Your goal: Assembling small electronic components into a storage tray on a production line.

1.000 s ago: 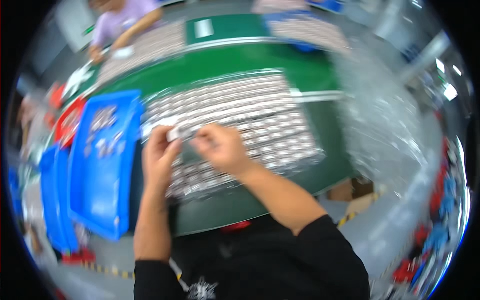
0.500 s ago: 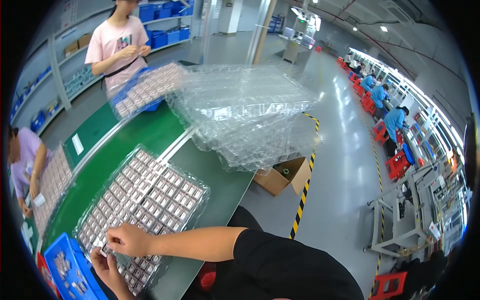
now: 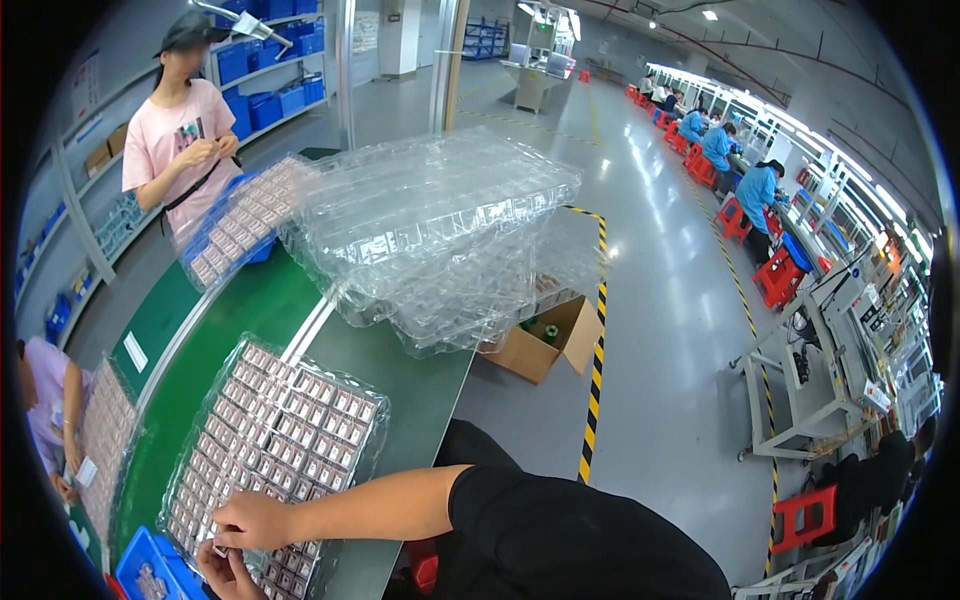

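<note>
A clear plastic tray (image 3: 375, 420) lies on the green work surface, its pockets filled with rows of small, pale pinkish metal-looking parts (image 3: 300, 425). Over its near-left part is my right hand (image 3: 255, 521), fingers curled in a pinch; whatever they hold is hidden. Just below, my left hand (image 3: 228, 575) meets the right fingertips with its own fingers bent together, and what is between them is too small to make out. A blue bin (image 3: 150, 555) with loose small parts stands beside my left hand, partly cut off by the dark rim.
A tall stack of clear empty trays (image 3: 430, 220) leans over the table's far right. Beyond it a person in pink (image 3: 185, 140) stands by another filled tray (image 3: 245, 220). At left, a person in purple (image 3: 50, 400) handles a tray. An open cardboard box (image 3: 545, 340) sits on the floor.
My view has turned a little, so the scene sits farther left and the near tray lower. My two hands stay over the tray's near-left part, fingertips now closer together.
</note>
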Motion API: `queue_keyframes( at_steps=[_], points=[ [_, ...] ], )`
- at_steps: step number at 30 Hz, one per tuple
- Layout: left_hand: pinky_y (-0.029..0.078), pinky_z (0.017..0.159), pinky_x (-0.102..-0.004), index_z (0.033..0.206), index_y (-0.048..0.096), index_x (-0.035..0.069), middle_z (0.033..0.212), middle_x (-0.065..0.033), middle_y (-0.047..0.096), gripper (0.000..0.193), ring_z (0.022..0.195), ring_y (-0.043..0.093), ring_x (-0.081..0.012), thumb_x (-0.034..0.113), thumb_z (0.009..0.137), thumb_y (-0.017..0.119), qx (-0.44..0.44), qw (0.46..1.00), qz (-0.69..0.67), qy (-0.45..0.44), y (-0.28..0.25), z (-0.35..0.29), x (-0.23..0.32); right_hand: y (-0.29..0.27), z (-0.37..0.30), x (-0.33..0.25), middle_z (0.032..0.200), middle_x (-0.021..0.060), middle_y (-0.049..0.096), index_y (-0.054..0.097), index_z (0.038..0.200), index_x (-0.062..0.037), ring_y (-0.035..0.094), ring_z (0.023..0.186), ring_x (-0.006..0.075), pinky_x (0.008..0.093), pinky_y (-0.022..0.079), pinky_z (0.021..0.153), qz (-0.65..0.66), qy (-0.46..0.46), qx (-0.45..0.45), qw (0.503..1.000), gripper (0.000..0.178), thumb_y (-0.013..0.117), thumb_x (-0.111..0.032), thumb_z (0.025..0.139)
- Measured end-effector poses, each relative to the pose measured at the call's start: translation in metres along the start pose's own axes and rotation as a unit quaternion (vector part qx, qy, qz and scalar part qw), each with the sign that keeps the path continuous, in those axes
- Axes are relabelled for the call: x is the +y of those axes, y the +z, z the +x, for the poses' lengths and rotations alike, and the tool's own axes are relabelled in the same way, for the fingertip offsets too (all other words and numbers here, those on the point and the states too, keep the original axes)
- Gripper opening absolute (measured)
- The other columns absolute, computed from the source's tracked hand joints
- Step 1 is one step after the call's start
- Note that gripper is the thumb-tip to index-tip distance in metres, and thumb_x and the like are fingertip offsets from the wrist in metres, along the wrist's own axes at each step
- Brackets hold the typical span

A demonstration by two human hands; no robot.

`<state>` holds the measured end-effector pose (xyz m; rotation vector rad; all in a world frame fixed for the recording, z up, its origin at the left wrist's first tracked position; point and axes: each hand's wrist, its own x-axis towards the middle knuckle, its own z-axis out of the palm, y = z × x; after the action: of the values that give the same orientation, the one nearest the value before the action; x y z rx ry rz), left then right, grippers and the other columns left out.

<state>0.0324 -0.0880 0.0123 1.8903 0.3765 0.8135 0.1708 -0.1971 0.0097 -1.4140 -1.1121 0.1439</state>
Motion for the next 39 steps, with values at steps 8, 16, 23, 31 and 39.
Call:
queue_keyframes(
  at_steps=[8, 16, 23, 31, 39],
  points=[
    [0.051, 0.078, -0.0297, 0.113, 0.061, -0.005, 0.095, -0.0098, 0.066, 0.025, 0.086, 0.059, -0.0171, 0.005, 0.094, 0.073, 0.015, 1.0, 0.01, -0.004, -0.003, -0.002, 0.011, 0.015, 0.001, 0.007, 0.067, 0.0165, 0.062, 0.056, 0.072, -0.0044, 0.062, 0.068, 0.0402, 0.0511, 0.046, 0.061, -0.039, -0.039, 0.014, 0.998, 0.031, 0.067, -0.028, 0.089],
    [0.05, 0.075, -0.0281, 0.106, 0.064, 0.0, 0.092, -0.0059, 0.064, 0.021, 0.084, 0.057, -0.0145, 0.006, 0.09, 0.078, 0.035, 0.996, -0.08, -0.03, 0.001, -0.003, 0.015, 0.018, 0.002, 0.007, 0.065, 0.0171, 0.058, 0.053, 0.072, -0.0037, 0.06, 0.067, 0.0415, 0.0516, 0.045, 0.06, -0.029, -0.059, 0.028, 0.997, 0.033, 0.065, -0.027, 0.092],
    [0.049, 0.07, -0.0269, 0.102, 0.065, 0.002, 0.088, -0.0027, 0.059, 0.021, 0.079, 0.052, -0.0131, 0.01, 0.09, 0.08, 0.055, 0.996, -0.063, -0.039, 0.0, -0.004, 0.012, 0.013, 0.004, -0.001, 0.061, 0.0182, 0.056, 0.052, 0.068, -0.0026, 0.059, 0.061, 0.0403, 0.0481, 0.042, 0.057, 0.034, -0.03, 0.025, 0.999, 0.034, 0.065, -0.024, 0.092],
    [0.051, 0.066, -0.0261, 0.104, 0.061, 0.001, 0.088, -0.0035, 0.052, 0.022, 0.078, 0.052, -0.0139, 0.006, 0.09, 0.078, 0.066, 0.99, -0.12, -0.019, -0.003, 0.0, 0.008, 0.008, 0.006, -0.007, 0.064, 0.0221, 0.055, 0.052, 0.07, -0.0013, 0.056, 0.064, 0.0441, 0.0498, 0.041, 0.058, 0.077, 0.009, 0.0, 0.997, 0.035, 0.063, -0.026, 0.093],
    [0.052, 0.073, -0.0285, 0.107, 0.064, -0.001, 0.091, -0.0059, 0.063, 0.025, 0.08, 0.057, -0.0156, 0.003, 0.088, 0.079, 0.045, 0.999, -0.028, -0.001, -0.002, 0.0, 0.008, 0.003, 0.005, -0.002, 0.058, 0.0152, 0.055, 0.05, 0.07, -0.0041, 0.054, 0.055, 0.0391, 0.0467, 0.041, 0.054, 0.036, -0.035, 0.029, 0.998, 0.043, 0.062, -0.036, 0.096]
  ],
)
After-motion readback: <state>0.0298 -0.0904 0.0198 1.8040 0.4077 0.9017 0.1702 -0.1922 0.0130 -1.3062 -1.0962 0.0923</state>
